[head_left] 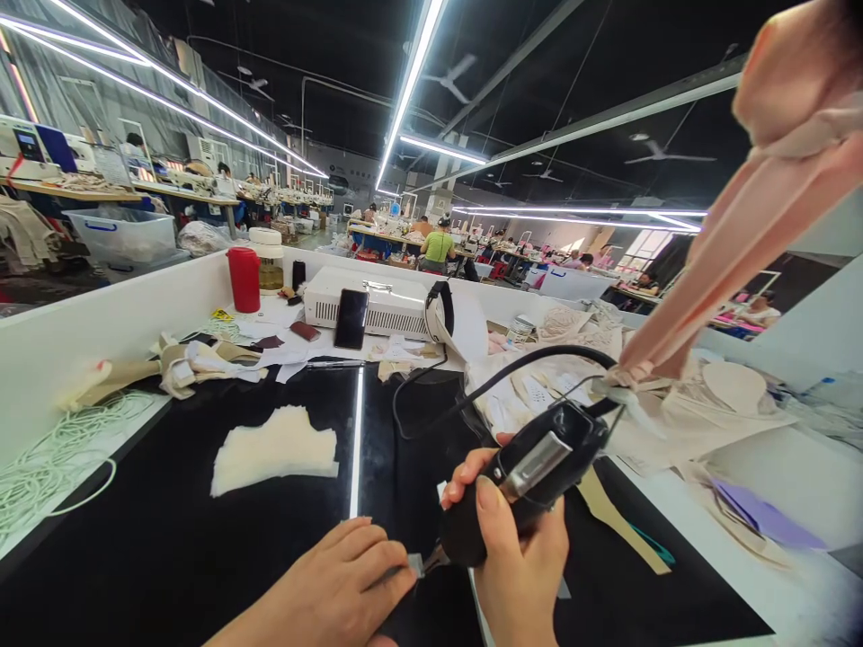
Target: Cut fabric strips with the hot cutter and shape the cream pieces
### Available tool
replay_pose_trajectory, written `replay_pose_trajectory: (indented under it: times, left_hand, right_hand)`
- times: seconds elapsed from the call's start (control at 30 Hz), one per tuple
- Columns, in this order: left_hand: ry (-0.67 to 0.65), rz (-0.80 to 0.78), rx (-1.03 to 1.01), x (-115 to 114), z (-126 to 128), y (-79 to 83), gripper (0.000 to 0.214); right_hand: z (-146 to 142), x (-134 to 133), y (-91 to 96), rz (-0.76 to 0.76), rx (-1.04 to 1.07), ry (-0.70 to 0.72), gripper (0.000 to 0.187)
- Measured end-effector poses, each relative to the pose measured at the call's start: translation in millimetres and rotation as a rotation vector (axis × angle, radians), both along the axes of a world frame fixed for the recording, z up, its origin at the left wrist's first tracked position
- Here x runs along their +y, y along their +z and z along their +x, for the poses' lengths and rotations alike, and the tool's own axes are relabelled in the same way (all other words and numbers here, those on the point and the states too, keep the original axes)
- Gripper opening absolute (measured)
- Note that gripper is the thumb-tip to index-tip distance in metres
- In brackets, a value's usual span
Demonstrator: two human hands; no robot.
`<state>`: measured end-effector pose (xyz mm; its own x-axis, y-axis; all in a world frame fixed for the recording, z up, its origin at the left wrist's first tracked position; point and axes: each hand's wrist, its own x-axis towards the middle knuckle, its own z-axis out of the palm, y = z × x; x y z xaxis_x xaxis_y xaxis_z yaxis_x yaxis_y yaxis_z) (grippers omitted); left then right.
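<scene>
Right hand (516, 566) in closed grip round black power tool (549, 454), thumb along near side. Tool's long axis slanting from upper right down to lower left, metal tip (437, 557) aimed at small pale scrap (416, 564) over black surface (155, 557). Scrap at fingertips of left hand (354, 571), nearer than right; fingers curled, pinched or merely pressed down impossible to tell. Cream pad (276, 454) well apart, farther left.
</scene>
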<state>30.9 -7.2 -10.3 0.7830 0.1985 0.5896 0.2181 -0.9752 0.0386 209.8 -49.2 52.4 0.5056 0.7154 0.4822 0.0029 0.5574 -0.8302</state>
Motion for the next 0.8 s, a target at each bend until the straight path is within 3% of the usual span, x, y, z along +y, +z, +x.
replay_pose_trajectory:
  times: [0.13, 0.33, 0.53, 0.63, 0.8]
  left_hand:
    - [0.008, -0.053, 0.141, -3, -4, 19.0, 0.040]
    - [0.002, -0.133, 0.211, -3, -11, 25.1, 0.047]
    - [0.130, -0.256, 0.152, -11, -46, 49.5, 0.052]
    - [0.283, -0.384, 0.142, -19, -70, 46.5, 0.050]
    - [0.443, -0.546, 0.104, -33, -92, 25.0, 0.042]
  right_hand:
    - [3, 1, -2.1, -0.016, 0.016, 0.003, 0.032]
    - [0, 1, 4.7, -0.010, 0.055, -0.016, 0.034]
    - [-20, -8, 22.8, -0.059, 0.174, 0.002, 0.038]
    - [-31, -10, 21.6, -0.063, 0.177, 0.053, 0.037]
    - [-53, -4, 14.8, -0.042, 0.160, 0.157, 0.036]
